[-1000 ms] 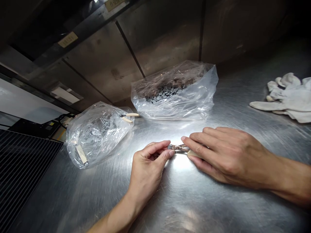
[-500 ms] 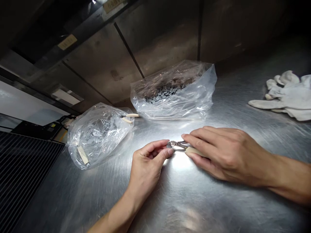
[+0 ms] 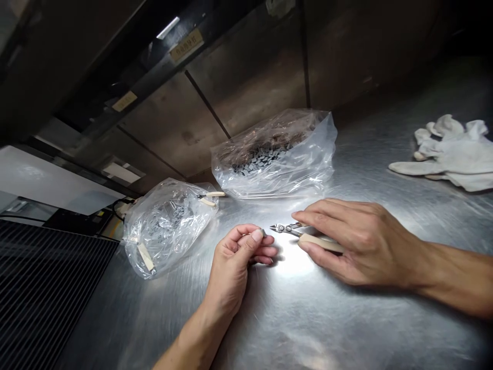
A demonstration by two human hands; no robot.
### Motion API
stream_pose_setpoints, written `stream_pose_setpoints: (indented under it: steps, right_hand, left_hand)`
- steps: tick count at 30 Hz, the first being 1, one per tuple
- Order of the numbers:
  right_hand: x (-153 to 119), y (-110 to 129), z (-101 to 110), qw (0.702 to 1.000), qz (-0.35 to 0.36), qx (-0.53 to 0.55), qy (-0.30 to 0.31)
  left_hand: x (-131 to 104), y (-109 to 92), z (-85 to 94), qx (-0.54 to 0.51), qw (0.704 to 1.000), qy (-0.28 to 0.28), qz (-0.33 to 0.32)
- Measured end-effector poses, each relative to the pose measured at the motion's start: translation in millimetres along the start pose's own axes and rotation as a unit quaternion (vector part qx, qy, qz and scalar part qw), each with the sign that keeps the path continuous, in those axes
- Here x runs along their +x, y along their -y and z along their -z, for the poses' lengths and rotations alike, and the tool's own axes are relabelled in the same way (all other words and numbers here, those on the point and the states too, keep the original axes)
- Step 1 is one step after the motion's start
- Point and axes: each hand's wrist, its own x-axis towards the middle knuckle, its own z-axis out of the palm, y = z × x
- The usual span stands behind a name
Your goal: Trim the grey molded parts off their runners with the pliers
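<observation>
Between thumb and fingers, my left hand (image 3: 239, 262) pinches a small grey piece (image 3: 264, 233), mostly covered by the fingertips. My right hand (image 3: 358, 241) is wrapped round the cream handles of a pair of side cutters (image 3: 287, 228). The cutters' jaws point left at the grey piece, a short gap away from it. Behind the hands stands a clear plastic bag (image 3: 308, 167) with many small grey pieces (image 3: 260, 159) inside. Another clear bag (image 3: 165, 226) with grey pieces lies to the left.
Cream-handled cutters (image 3: 211, 198) rest at the left bag's right edge, and a cream object (image 3: 145, 257) lies at its near side. White gloves (image 3: 450, 151) lie at the right. A metal wall (image 3: 250, 82) rises behind the steel table (image 3: 292, 318). A black ridged surface (image 3: 50, 288) is at far left.
The cutters' jaws have come away from the grey piece, leaving a gap. My left fingers have shifted round the piece. The view has turned slightly.
</observation>
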Motion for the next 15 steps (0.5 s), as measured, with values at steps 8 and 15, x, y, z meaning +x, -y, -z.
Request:
stream_pose_setpoints:
  steps: [8,15]
  right_hand:
    - [0.5,2.2,-0.1,1.000,0.017,0.014,-0.012]
    - [0.8,3.7,-0.8,0.999,0.033,0.004,-0.015]
  left_hand:
    - [0.2,1.9,2.1,-0.009,1.000,0.004,-0.006]
    - [0.4,3.3,4.0,0.019,0.999,0.029,-0.008]
